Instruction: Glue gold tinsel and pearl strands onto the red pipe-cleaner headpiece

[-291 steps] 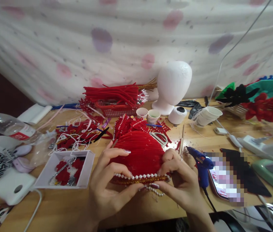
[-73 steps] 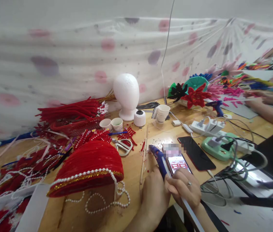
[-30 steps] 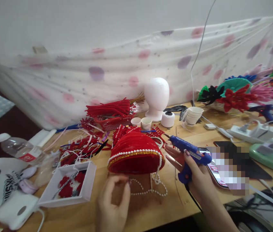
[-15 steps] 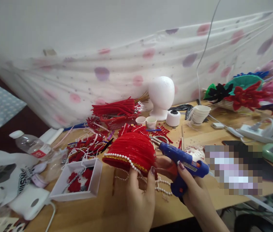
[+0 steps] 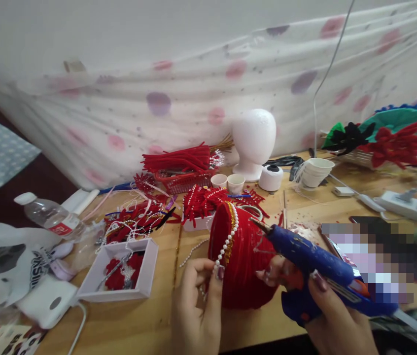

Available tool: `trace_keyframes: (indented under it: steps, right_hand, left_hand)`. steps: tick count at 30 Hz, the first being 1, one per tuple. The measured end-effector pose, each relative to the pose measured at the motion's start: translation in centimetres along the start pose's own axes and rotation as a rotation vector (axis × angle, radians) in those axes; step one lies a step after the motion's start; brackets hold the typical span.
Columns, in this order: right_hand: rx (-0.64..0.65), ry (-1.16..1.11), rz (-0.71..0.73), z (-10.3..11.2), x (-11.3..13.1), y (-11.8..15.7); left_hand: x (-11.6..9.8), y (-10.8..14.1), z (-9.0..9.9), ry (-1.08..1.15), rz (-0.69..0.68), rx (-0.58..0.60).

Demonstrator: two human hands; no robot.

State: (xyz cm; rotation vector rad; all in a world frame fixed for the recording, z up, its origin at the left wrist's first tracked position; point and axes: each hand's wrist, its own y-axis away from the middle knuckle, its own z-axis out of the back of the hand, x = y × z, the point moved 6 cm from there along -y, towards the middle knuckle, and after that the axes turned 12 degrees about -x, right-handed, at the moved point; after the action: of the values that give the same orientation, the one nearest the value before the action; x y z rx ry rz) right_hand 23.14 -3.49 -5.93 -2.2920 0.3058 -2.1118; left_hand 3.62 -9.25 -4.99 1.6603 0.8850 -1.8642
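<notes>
A red velvety cap [image 5: 243, 271] is held up on its side above the table, its opening facing left. Gold trim [image 5: 227, 249] runs around its rim, with a white bead string [image 5: 232, 231] along the edge. My left hand [image 5: 199, 296] pinches the beads and rim between thumb and fingers. In my right hand [image 5: 336, 310] is a blue glue gun [image 5: 312, 254], its nozzle pointing left close to the cap's upper side. Some fingers of this hand also touch the cap. A loose end of the bead string hangs behind my left hand.
A white tray [image 5: 118, 293] with red flowers stands left, near a plastic bottle [image 5: 51, 217]. Behind are a red basket [image 5: 186, 182], paper cups [image 5: 236, 184], a foam head [image 5: 255, 140] and a thread spool [image 5: 271, 178]. Power strips [image 5: 397, 202] and a pixelated phone lie right.
The cap has turned from opening downward to lying sideways, rim to the left. The glue gun has come nearer the camera, moving right and slightly down. The view has shifted a little.
</notes>
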Motion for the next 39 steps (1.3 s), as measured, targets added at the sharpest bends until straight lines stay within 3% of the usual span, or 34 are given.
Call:
trace_keyframes:
  steps: [4,8,13,20,25,31,39]
  right_hand:
    - [-0.033,-0.093,-0.062,0.1,0.1,-0.4]
    - [-0.025,-0.176,-0.162,-0.3,-0.4,-0.3]
    - [0.012,-0.251,-0.346,-1.2,-1.1,0.6]
    - [0.05,-0.251,-0.321,-1.1,-0.7,0.6]
    - [-0.028,-0.043,-0.122,0.7,1.0,-0.2]
    - [0.128,0.256,0.426,1.9,5.4,-1.1]
    - [0.138,0.356,0.519,1.3,6.2,-1.4]
  left_hand:
    - [-2.2,-0.6,-0.6,-0.066,-0.306,-0.204]
    - [-4.5,-0.8,-2.1,-0.179,-0.582,-0.319]
    - [-5.8,-1.6,-2.9,-0.225,-0.608,-0.371]
    - [-6.9,-2.7,-3.0,-0.216,-0.65,-0.373]
    - [-7.1,-3.6,-2.5,-0.301,-0.618,-0.403]
    - [-7.4,-3.7,-2.7,-0.314,-0.588,-0.365]
    - [-7.0,-3.8,-2.9,-0.283,-0.565,-0.342]
